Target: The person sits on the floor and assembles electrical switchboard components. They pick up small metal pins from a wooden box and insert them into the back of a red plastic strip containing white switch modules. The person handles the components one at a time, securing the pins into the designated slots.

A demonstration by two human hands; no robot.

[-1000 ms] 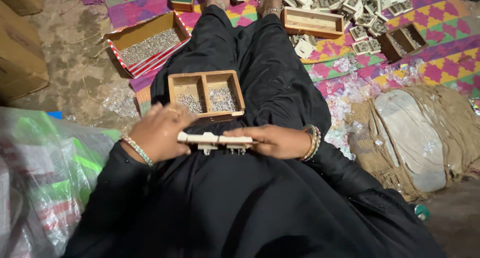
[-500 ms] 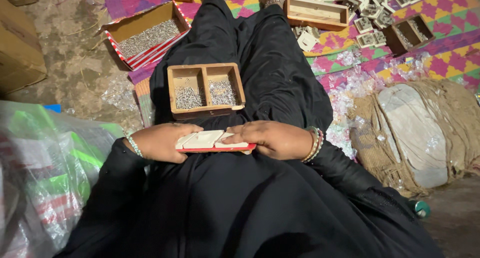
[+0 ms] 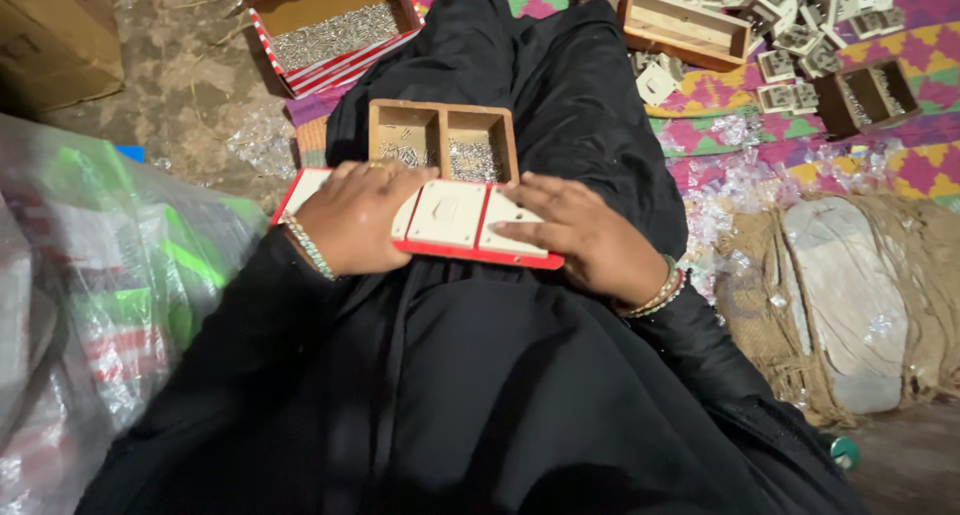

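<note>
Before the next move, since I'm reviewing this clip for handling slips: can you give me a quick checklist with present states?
1. Red-edged white panel lies flat across the lap: ok.
2. Left hand rests on the panel's left part: ok.
3. Right hand rests on its right end: ok.
4. Two-compartment wooden tray sits level on the lap, small metal pieces inside: ok.
5. Panel's left end free of damage: cannot tell, hand covers it.

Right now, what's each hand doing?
Left hand: fingers spread, pressing flat on the red-edged switch panel.
Right hand: open, resting flat on the same panel.
</note>
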